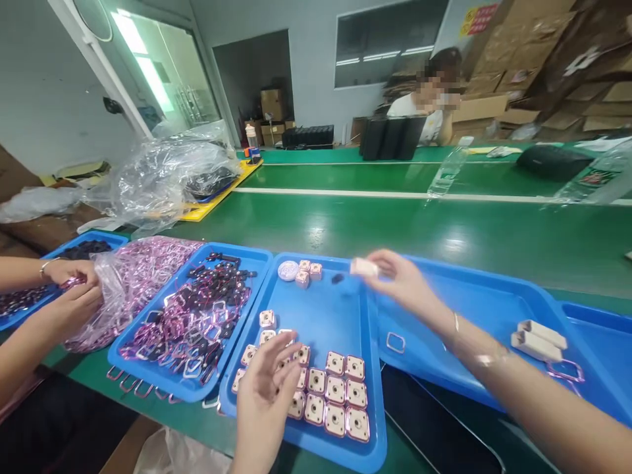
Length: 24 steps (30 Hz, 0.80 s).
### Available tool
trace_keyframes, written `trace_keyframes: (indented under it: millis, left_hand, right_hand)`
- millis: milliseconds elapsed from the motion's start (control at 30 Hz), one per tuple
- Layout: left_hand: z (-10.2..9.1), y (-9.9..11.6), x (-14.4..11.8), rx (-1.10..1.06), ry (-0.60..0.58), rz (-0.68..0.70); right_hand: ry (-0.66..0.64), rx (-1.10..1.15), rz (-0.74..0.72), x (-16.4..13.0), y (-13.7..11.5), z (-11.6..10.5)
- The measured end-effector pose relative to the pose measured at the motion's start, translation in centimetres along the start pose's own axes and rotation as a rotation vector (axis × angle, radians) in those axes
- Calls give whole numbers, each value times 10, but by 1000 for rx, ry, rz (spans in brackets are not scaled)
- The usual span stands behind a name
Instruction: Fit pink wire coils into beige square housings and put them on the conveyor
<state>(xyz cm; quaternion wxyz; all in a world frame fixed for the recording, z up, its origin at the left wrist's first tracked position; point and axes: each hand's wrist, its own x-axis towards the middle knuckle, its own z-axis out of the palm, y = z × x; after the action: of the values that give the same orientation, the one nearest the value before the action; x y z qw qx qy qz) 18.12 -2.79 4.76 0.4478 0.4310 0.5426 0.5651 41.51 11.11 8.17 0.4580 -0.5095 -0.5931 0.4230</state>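
My right hand [402, 283] is raised above the seam between two blue trays. Its thumb and fingers pinch a small cream block [364, 267], blurred by motion. My left hand [269, 385] hovers over the lower left of the middle blue tray [378, 421], fingers loosely spread, with nothing visible in it. Under and beside it are rows of cream square pieces with pink rims [336, 390], each with a hole in the middle; my left hand hides some. Near the tray's far edge sit a few more cream pieces [303, 279] and a round whitish disc [288, 270].
Left stands a tray of pink frames and black parts [197, 316]; beyond it, a co-worker's hands [79, 283] work at a bag of pink frames [148, 263]. The right tray [444, 289] holds cream blocks [538, 340]. Bottles [449, 170] and a seated person [427, 99] are farther back.
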Motion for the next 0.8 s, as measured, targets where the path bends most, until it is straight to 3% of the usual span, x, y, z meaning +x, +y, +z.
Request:
trace_keyframes:
  millis: [67, 167, 333, 467, 633, 800]
  left_hand:
    - [-5, -3, 3, 115, -6, 5]
    - [-5, 4, 13, 291, -12, 69]
    - [3, 32, 58, 509, -115, 291]
    - [25, 45, 116, 614, -216, 399]
    - [93, 44, 195, 738, -377, 404]
    - [202, 36, 270, 851, -487, 315]
  right_hand:
    - [73, 9, 42, 30, 11, -18]
    - [59, 58, 85, 51, 25, -32]
    - [-54, 143, 92, 39, 25, -40]
    - [40, 135, 87, 28, 18, -67]
    - [226, 133, 89, 6, 19, -119]
    - [493, 137, 101, -58, 19, -156]
